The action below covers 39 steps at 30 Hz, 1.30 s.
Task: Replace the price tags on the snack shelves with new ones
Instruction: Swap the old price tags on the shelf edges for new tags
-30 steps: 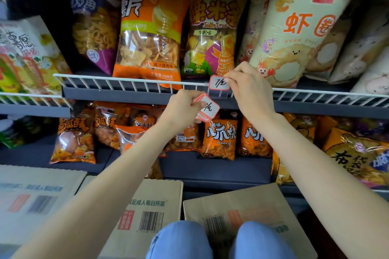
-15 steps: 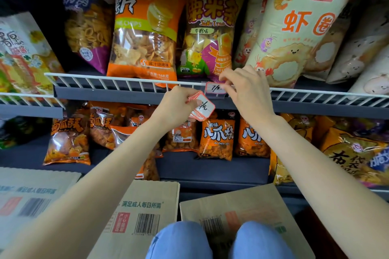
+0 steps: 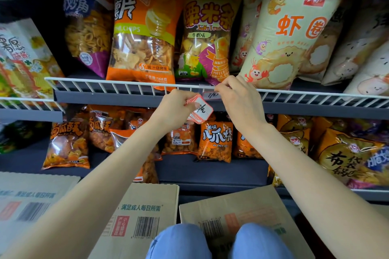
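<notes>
My left hand (image 3: 175,106) grips a small stack of red-bordered white price tags (image 3: 199,111) just below the white wire shelf rail (image 3: 126,86). A single price tag (image 3: 211,95) with handwriting sits in a clear holder clipped on the rail at the middle. My right hand (image 3: 240,99) pinches the top of that holder at the rail, fingers closed on it, and partly hides the tag's right side.
Large snack bags (image 3: 145,33) stand on the upper shelf behind the rail; small orange snack packs (image 3: 215,140) lie on the lower dark shelf. Cardboard boxes (image 3: 143,216) sit on the floor in front. My knees in blue jeans (image 3: 179,242) show at the bottom.
The tag on the rail has tipped down from upright to lying flatter against the rail. My right hand shifted slightly up onto the holder's top. The left hand barely moved.
</notes>
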Tool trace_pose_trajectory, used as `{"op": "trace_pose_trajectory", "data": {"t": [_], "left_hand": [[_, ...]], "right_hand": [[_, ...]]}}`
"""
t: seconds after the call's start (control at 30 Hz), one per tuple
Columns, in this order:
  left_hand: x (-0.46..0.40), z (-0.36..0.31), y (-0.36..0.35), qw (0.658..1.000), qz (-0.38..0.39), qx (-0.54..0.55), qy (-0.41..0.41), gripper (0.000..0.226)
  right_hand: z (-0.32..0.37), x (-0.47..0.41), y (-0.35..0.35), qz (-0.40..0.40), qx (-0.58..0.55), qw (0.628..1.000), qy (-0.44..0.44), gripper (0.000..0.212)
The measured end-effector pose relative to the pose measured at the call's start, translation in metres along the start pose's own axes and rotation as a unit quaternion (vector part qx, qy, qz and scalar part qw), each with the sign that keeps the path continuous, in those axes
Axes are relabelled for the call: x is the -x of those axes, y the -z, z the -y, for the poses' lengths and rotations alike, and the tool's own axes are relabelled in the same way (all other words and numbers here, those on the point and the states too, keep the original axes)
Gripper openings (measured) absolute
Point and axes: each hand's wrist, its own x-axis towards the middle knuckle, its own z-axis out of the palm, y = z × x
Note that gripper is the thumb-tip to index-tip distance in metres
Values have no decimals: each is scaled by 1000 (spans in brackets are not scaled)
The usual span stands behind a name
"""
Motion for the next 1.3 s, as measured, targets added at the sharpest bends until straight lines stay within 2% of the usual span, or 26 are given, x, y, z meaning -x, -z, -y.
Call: {"op": "trace_pose_trajectory", "data": {"t": [0.17, 0.57, 0.7, 0.87, 1.03, 1.2, 1.3], "left_hand": [[-1, 1, -1, 1000, 0, 26, 2, 27], [0, 1, -1, 999, 3, 40, 6, 32], [-2, -2, -1, 995, 1, 96, 14, 26], [-4, -7, -1, 992, -2, 126, 17, 22], [-3, 0, -4, 989, -51, 139, 20, 18], [-1, 1, -8, 975, -110, 190, 30, 16], [-3, -3, -4, 969, -141, 195, 59, 12]], "right_hand": [[-1, 0, 2, -11, 2, 1000, 15, 39], [1, 3, -1, -1, 31, 999, -10, 27], [2, 2, -2, -13, 23, 1000, -1, 20], [2, 4, -1, -21, 19, 1000, 3, 30], [1, 6, -2, -17, -2, 1000, 4, 29], [8, 6, -1, -30, -74, 995, -56, 17], [11, 3, 4, -3, -94, 992, -82, 16]]}}
